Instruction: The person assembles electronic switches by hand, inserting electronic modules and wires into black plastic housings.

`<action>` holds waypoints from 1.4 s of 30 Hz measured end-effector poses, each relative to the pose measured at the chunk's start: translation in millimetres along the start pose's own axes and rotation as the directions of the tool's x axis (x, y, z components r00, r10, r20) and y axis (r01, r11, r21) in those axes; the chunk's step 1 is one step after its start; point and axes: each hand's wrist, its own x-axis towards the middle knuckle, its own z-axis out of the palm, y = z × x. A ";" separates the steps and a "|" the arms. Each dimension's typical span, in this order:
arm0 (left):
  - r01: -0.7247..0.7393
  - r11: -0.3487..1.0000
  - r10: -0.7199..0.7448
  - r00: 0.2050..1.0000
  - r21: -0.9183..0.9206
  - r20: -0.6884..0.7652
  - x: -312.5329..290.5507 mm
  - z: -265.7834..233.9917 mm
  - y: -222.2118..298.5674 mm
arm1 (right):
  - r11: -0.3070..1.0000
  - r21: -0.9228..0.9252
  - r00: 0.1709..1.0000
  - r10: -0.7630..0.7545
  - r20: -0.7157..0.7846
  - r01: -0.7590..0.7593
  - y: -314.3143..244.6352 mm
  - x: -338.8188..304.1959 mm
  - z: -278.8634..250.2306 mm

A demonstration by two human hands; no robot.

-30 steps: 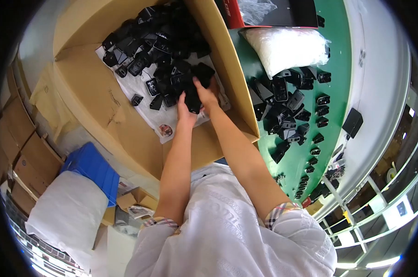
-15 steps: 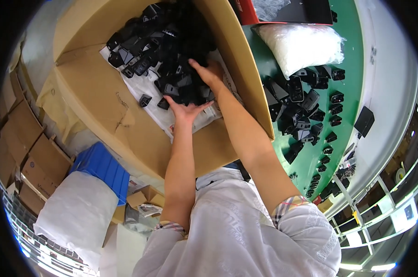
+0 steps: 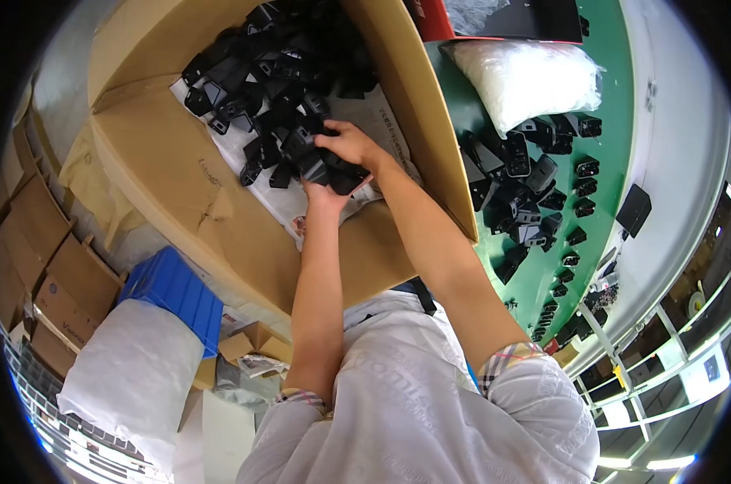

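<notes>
While both hands work inside the large cardboard carton [image 3: 152, 173], the left hand [image 3: 325, 198] cups a handful of black plastic housings [image 3: 311, 165] from below, and the right hand [image 3: 353, 148] closes on its right side. Each grip is curled around the pieces, though the right fingertips are hidden. This handful is in the near half of the carton, beside a jumbled pile of similar housings [image 3: 261, 81] toward its far end.

Under them, on the carton's floor, lies a white printed sheet [image 3: 369, 113] with a line of dark characters and a small coloured patch at its near edge. Faint dark handwriting marks the carton's left inner wall.

Right of the carton, a green table [image 3: 607, 73] carries an open red box [image 3: 438, 26] with pale lettering on its side and clear plastic film [image 3: 472, 14] inside, a clear bag of white material [image 3: 531, 85], a heap of black housings [image 3: 520, 189] and a row of smaller black pieces [image 3: 585, 187].

Left of the carton stand stacked brown boxes [image 3: 75, 282], one bearing dark print, and nearer, a ribbed blue crate [image 3: 186, 294] beside a stuffed white sack [image 3: 131, 371].
</notes>
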 end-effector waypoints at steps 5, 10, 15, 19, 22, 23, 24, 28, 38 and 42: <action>-0.108 0.990 0.126 0.965 -0.088 0.228 -23.5 -0.1 -3.5 | 0.982 -0.112 0.985 -0.161 -0.053 0.155 -23.0 -42.3 2.2; -0.278 0.960 0.270 0.951 0.035 0.148 -58.1 17.5 -21.7 | 0.889 0.089 0.872 -0.415 -0.258 0.449 -20.7 -90.4 -4.1; -0.401 0.904 0.363 0.903 0.149 0.230 -140.8 94.3 -50.4 | 0.612 0.126 0.603 -0.685 -0.409 0.780 -67.2 -184.2 -55.8; -0.444 0.849 0.319 0.862 0.286 0.393 -184.5 149.0 -113.0 | 0.462 0.030 0.390 -0.709 -0.588 0.886 -61.1 -265.7 -116.6; -0.326 0.879 0.100 0.839 0.348 0.534 -174.2 164.0 -174.8 | 0.488 0.016 0.343 -0.589 -0.731 0.873 -15.8 -319.7 -156.8; -0.301 0.859 0.043 0.847 0.413 0.530 -169.6 164.6 -201.9 | 0.491 -0.015 0.308 -0.570 -0.762 0.871 10.1 -333.8 -167.9; -0.283 0.834 -0.005 0.855 0.474 0.519 -164.2 162.3 -227.8 | 0.521 0.014 0.331 -0.520 -0.788 0.853 36.3 -348.0 -174.9; -0.070 0.707 -0.290 0.879 0.704 0.379 -155.5 143.9 -336.7 | 0.582 0.164 0.335 -0.198 -0.921 0.796 146.9 -410.3 -181.3; -0.033 0.062 -0.309 0.950 0.998 0.051 -78.7 95.7 -467.3 | 0.519 0.236 0.022 0.385 -0.923 0.821 308.8 -434.5 -159.8; -0.111 0.008 -0.274 0.955 0.994 0.109 -102.4 112.0 -482.0 | 0.606 0.259 -0.018 0.411 -0.911 0.752 330.7 -435.4 -156.7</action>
